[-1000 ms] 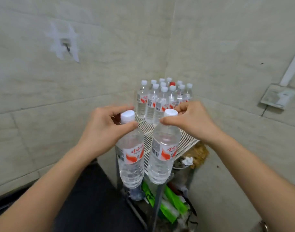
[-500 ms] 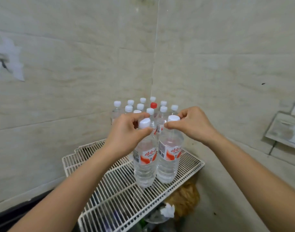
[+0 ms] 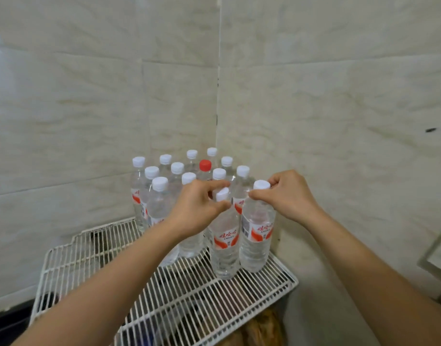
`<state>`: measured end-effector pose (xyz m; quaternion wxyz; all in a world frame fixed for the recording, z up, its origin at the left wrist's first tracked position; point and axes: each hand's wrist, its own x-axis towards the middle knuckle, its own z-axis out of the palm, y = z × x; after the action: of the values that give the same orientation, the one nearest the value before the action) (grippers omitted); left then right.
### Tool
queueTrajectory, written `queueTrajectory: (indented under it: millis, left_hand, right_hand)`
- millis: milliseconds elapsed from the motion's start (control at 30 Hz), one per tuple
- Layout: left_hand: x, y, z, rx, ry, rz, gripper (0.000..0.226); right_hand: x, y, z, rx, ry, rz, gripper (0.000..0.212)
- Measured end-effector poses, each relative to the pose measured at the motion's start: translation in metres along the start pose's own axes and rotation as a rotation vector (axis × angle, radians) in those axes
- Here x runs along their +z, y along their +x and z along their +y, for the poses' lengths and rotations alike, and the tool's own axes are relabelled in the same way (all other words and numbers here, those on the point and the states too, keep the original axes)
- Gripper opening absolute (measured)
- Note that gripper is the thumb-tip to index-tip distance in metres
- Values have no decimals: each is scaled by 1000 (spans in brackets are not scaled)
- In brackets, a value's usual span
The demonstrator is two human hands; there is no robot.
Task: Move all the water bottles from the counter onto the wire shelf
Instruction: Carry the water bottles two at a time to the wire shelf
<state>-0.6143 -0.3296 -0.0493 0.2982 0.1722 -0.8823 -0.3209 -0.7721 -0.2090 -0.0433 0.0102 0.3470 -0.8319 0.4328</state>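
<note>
Your left hand pinches the neck of a clear water bottle with a red-and-white label, thumb and forefinger closed just under its white cap, which leans a little toward the corner. Your right hand grips the neck of a second labelled water bottle the same way, fingertips closed around the cap and collar. Both bottles stand side by side, touching or nearly so, with their bases on the white wire shelf, toward its right front part; whether the bases rest fully on the wires or sit a hair above them cannot be told.

Directly behind them, packed into the corner where the two tiled walls meet, stands a cluster of upright bottles with white caps, and among them a single red-capped bottle in the back rows. The cluster sits on the far part of the same shelf, its nearest bottles just behind your left hand, which hides some of them.

The left and front portions of the shelf are bare wire. Through and below the grille you can make out dim clutter, including something orange-brown at the lower right, too blurred to name
</note>
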Motion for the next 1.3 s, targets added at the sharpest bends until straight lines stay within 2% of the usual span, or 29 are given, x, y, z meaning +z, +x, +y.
queueTrajectory:
  millis: [200,500,667,1000,1300]
  left_hand:
    - [22,22,0,-19,8,-24,48]
    - [36,34,0,-56,39,58,48]
    - [38,37,-1,-43,51,78,46]
    - [41,33,-11,-31,7,117,46]
    - [48,21,-15,3,47,182,50]
  right_hand:
    - [7,24,22,5,-2,-30,42]
    - [10,38,22,-30,-66,-36,48]
    - [13,37,21,-53,-90,-29,39]
    - [13,33,20,-77,-90,-39,42]
    - [15,23,18,-60,-91,-45,30]
